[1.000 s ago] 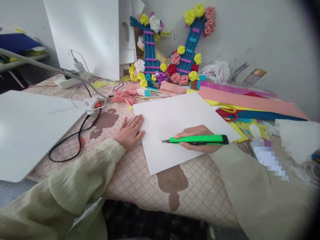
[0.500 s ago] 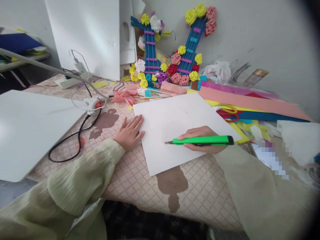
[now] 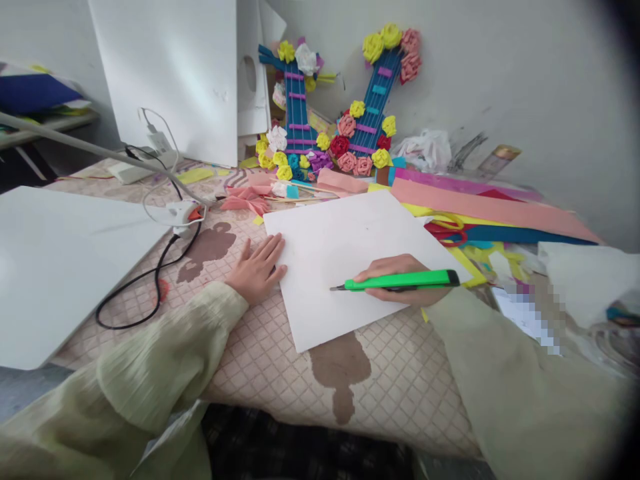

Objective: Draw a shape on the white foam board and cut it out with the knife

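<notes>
R hand (image 3: 400, 287): gripping green plastic utility knife (image 3: 400, 281), blade tip prob. touching white square foam sheet (image 3: 340, 253).
L hand (image 3: 257, 267): lying flat, fingers spread, pressing sheet's left edge.

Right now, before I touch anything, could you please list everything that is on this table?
sheet: one, white, table centre
utility knife: one, green, in the right hand, blade over the sheet
glue gun: one, white, left of the sheet
cable: one, black, from the glue gun
large board: one, white, far left
guitar shapes: two, blue with paper flowers, against the wall
scissors: one, red and yellow handles, right of the sheet
left hand: flat, at the sheet's left edge
right hand: gripping the knife
</notes>
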`<state>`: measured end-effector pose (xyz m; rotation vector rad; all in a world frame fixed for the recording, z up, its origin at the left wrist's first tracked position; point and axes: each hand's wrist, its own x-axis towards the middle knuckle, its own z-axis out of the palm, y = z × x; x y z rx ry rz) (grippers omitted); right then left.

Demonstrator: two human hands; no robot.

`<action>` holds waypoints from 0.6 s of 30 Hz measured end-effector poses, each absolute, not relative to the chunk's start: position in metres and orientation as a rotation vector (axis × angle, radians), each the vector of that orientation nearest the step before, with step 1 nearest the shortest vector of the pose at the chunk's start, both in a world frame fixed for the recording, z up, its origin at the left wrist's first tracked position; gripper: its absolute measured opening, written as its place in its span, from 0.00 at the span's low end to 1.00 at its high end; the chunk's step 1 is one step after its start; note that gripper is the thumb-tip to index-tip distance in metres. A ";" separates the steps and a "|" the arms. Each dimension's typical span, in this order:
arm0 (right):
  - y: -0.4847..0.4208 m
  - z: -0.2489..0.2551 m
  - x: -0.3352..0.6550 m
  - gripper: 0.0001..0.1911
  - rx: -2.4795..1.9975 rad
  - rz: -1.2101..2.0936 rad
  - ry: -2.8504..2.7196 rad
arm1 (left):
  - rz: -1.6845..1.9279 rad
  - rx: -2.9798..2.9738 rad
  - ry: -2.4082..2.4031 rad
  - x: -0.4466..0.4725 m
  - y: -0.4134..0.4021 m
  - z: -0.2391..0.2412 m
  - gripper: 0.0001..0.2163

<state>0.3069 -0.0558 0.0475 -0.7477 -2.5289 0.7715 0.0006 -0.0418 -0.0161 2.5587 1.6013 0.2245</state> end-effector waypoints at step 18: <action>-0.073 0.083 0.252 0.10 -1.010 0.460 -2.079 | 0.614 2.445 1.632 -0.041 -0.068 -0.023 0.17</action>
